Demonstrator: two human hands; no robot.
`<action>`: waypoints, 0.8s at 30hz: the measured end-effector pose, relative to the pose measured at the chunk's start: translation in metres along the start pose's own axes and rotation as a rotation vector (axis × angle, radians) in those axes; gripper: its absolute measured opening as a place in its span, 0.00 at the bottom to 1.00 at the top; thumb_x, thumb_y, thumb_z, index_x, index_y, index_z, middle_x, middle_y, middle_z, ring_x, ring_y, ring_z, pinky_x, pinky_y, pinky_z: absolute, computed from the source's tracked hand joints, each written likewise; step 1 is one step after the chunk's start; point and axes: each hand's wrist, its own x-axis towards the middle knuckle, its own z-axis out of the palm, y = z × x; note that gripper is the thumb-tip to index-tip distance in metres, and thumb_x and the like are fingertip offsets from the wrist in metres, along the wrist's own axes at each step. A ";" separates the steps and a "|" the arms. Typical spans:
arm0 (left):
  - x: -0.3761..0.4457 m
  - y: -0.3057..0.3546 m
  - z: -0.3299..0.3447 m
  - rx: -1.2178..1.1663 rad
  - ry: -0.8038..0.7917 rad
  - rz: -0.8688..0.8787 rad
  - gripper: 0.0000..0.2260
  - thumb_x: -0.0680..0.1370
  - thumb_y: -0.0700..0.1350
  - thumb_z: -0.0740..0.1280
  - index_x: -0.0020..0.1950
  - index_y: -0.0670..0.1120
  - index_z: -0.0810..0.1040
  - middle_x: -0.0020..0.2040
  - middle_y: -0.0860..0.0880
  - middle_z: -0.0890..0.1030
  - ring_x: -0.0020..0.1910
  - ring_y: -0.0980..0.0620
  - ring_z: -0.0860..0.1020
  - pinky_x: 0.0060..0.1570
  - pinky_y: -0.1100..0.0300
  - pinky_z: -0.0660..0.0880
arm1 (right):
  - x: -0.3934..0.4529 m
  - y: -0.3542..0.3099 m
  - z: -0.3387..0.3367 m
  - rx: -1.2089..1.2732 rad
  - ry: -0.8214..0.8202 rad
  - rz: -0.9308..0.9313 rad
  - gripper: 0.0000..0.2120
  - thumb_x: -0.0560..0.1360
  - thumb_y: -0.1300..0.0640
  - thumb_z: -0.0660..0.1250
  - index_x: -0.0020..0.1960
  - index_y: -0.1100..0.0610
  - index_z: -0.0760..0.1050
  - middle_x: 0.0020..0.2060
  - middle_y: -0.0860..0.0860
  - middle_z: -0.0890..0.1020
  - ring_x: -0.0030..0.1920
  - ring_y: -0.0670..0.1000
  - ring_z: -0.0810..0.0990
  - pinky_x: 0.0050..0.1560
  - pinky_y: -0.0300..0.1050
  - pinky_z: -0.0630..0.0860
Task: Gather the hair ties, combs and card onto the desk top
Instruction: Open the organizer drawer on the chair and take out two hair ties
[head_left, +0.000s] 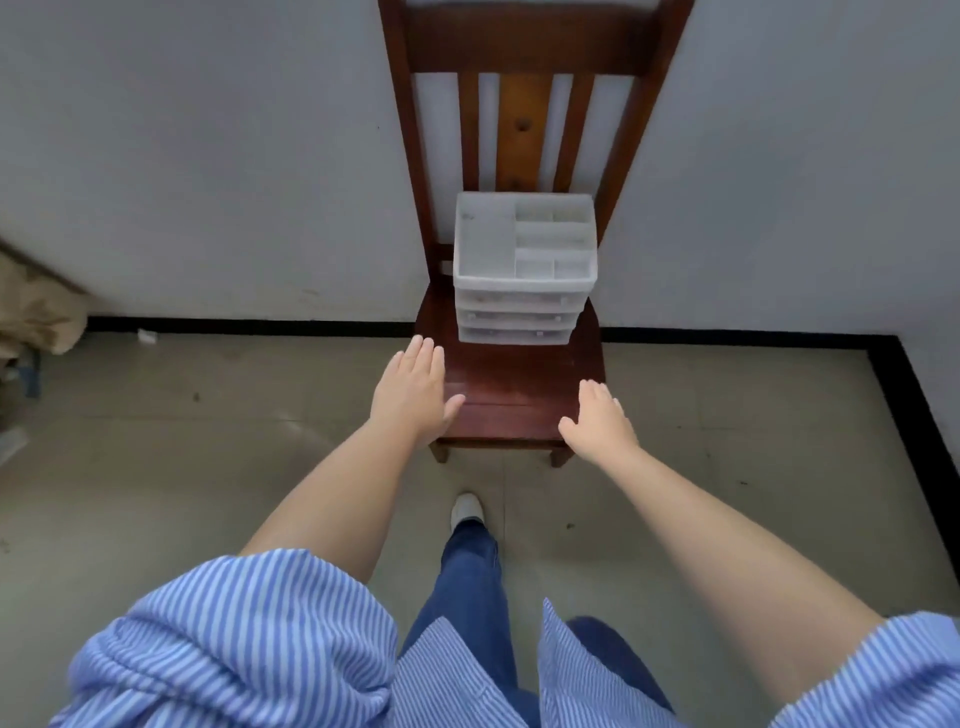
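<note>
Now both my hands are stretched out in front of me, empty, fingers spread flat and palms down. My left hand (415, 395) hovers over the front left corner of the wooden chair (519, 395), and my right hand (600, 423) over the front right corner, well apart, as if ready to take hold of something wide from both sides. Between and beyond them, toward the back of the seat, stands a white plastic drawer organizer (523, 267) with a divided tray on top and three shallow drawers below. The top compartments look bare. I judge the hair ties, combs and card lie in those drawers, but the fronts are too blurred to tell; none of them shows anywhere. No counter is in view either, only the grey wall behind the chair and the floor (208, 467) under my feet. Reaching the organizer comes first.
</note>
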 end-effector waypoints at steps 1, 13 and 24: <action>0.024 -0.009 -0.003 0.002 -0.002 0.015 0.32 0.79 0.55 0.55 0.74 0.37 0.50 0.77 0.40 0.54 0.76 0.44 0.49 0.75 0.51 0.52 | 0.019 -0.009 -0.001 0.029 -0.041 0.021 0.16 0.76 0.60 0.60 0.62 0.65 0.66 0.65 0.59 0.70 0.67 0.59 0.67 0.67 0.52 0.67; 0.202 -0.047 0.030 -0.027 -0.007 0.256 0.28 0.80 0.51 0.54 0.75 0.40 0.48 0.78 0.43 0.51 0.77 0.47 0.48 0.76 0.52 0.47 | 0.214 -0.048 0.040 0.988 -0.159 0.568 0.23 0.76 0.70 0.57 0.70 0.63 0.64 0.62 0.59 0.74 0.61 0.54 0.75 0.64 0.43 0.70; 0.215 -0.048 0.058 0.008 0.201 0.316 0.29 0.66 0.43 0.76 0.62 0.32 0.73 0.62 0.33 0.77 0.60 0.34 0.76 0.55 0.37 0.74 | 0.290 -0.060 0.074 1.976 -0.089 0.789 0.19 0.51 0.73 0.49 0.37 0.62 0.68 0.39 0.56 0.74 0.66 0.57 0.71 0.72 0.49 0.61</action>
